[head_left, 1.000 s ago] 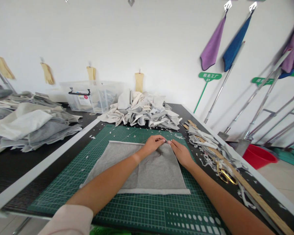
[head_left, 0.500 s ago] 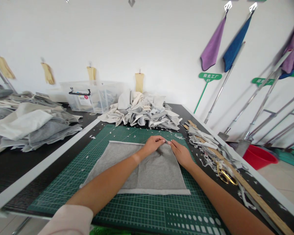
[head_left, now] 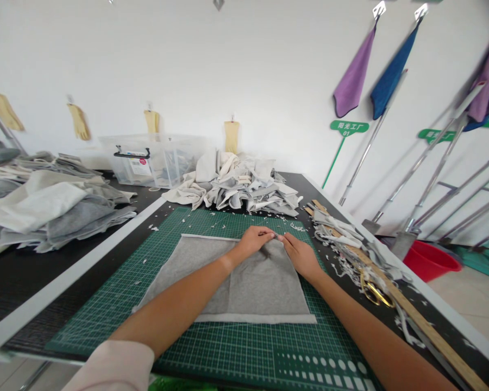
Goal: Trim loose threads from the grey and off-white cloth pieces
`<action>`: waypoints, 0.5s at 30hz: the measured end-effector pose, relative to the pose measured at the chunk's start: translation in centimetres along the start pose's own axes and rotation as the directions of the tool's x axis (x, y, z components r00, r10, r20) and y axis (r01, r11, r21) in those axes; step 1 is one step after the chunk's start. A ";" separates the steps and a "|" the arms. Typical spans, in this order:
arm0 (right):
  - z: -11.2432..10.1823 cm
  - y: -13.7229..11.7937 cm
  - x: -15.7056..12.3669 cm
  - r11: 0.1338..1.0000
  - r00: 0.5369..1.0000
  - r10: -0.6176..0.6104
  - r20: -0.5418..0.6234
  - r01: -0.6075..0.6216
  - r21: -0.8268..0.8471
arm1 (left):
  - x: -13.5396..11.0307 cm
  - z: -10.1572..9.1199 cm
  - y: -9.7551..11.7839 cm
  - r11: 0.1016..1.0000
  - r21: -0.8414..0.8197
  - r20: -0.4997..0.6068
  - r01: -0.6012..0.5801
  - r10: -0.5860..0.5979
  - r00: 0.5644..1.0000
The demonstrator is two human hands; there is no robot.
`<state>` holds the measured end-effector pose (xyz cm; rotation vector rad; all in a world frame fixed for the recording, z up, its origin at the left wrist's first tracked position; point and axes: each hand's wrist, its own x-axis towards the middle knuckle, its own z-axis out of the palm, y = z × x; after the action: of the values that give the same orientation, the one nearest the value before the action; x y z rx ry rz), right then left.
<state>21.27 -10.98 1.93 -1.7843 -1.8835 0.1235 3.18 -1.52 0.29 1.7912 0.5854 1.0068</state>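
Observation:
A grey piece of fabric (head_left: pixel 264 290) with pale strips along its near and far edges lies on a green cutting mat (head_left: pixel 228 353). My left hand (head_left: pixel 255 243) pinches the fabric near its far right corner. Close beside it, my right hand (head_left: pixel 301 255) grips the same corner, thumb and fingers pressed together. Between the two hands the edge is raised a little, and folds run down from it. My left forearm covers part of the fabric's left half.
Heaped fabric pieces (head_left: pixel 240 184) lie beyond the mat, beside a clear plastic box (head_left: pixel 158 163). Another fabric pile (head_left: pixel 52 201) is on the left. Along the right edge are a wooden ruler (head_left: pixel 415 312), gold-handled scissors (head_left: pixel 375 293) and scraps (head_left: pixel 342 266). A red bucket (head_left: pixel 432 260) stands beyond.

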 end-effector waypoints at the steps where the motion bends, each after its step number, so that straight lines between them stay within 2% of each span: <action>1: 0.0 0.0 0.0 1.000 1.000 0.001 -0.003 -0.001 -0.009 | 0.0 0.0 0.0 1.000 0.003 0.000 0.004 -0.004 1.000; 10: 0.2 0.1 0.1 1.000 1.000 -0.001 -0.003 0.001 -0.029 | -0.1 0.0 0.2 0.999 0.031 -0.006 0.017 -0.017 1.000; 15: 0.4 0.1 0.1 1.000 1.000 0.002 -0.002 -0.002 0.022 | -0.2 0.0 0.7 0.999 0.036 0.009 0.013 -0.013 1.000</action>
<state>21.23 -10.82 1.59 -1.7705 -1.8719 0.1427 3.03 -1.98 0.80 1.8208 0.6124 0.9837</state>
